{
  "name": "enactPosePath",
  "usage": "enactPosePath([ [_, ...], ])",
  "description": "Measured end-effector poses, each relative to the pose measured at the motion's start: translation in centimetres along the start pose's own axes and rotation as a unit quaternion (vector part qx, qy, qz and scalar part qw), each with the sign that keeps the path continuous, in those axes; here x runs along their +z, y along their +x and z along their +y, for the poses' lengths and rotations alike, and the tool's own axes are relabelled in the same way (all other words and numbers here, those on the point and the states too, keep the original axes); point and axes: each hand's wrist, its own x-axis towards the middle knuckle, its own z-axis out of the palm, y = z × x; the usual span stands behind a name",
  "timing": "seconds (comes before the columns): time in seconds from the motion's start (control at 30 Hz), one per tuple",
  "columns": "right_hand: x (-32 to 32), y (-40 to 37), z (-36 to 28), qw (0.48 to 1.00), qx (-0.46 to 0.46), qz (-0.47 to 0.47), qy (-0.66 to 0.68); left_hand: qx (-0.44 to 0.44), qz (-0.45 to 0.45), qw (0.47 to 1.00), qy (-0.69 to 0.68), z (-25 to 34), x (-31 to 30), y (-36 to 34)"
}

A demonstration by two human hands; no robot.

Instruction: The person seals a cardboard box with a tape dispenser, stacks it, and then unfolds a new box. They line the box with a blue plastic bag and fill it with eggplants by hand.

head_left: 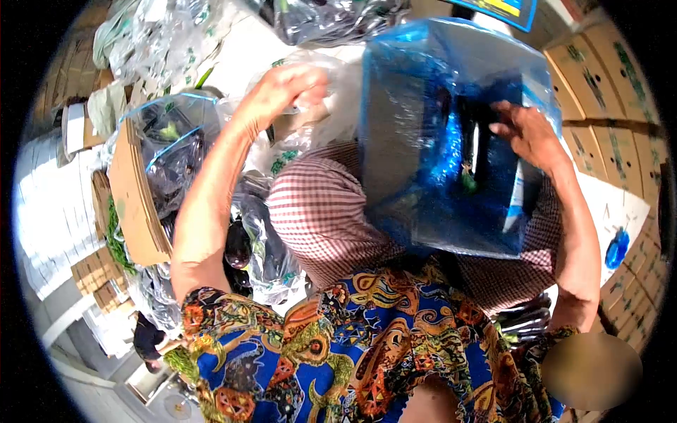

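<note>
A box lined with blue plastic film [395, 99] stands in front of me, open side up. A long dark eggplant [474, 148] with a green stem end lies inside it. My right hand [527, 137] reaches over the box's right side, fingers apart and bent, fingertips close beside the eggplant. To the left, my left hand [285, 90] hovers over clear plastic bags [310, 134]. Its fingers are curled in and blurred; I cannot tell whether they hold anything.
At the left, a cardboard box [137, 190] holds eggplants in clear plastic. More dark eggplants [238, 247] lie near my left arm. Stacked cardboard cartons [592, 84] line the right side. A checked cloth [317, 204] covers my lap. Another person [147, 338] is far back at lower left.
</note>
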Motion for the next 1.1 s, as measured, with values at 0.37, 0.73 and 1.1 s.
enactPosePath([
  [0.37,-1.4,-0.2,-9.4,0.983,0.056,-0.103,0.143,-0.233,0.526,0.796,0.187,-34.4,-4.5,-2.8],
  [0.73,1.6,2.7,-12.0,0.980,0.005,-0.137,0.144,-0.266,0.437,0.831,-0.216,-42.9,-3.5,2.2],
  [1.1,0.6,5.6,-18.6,0.952,-0.150,-0.142,0.226,-0.107,0.333,0.890,-0.293,-19.2,-1.8,-3.8],
])
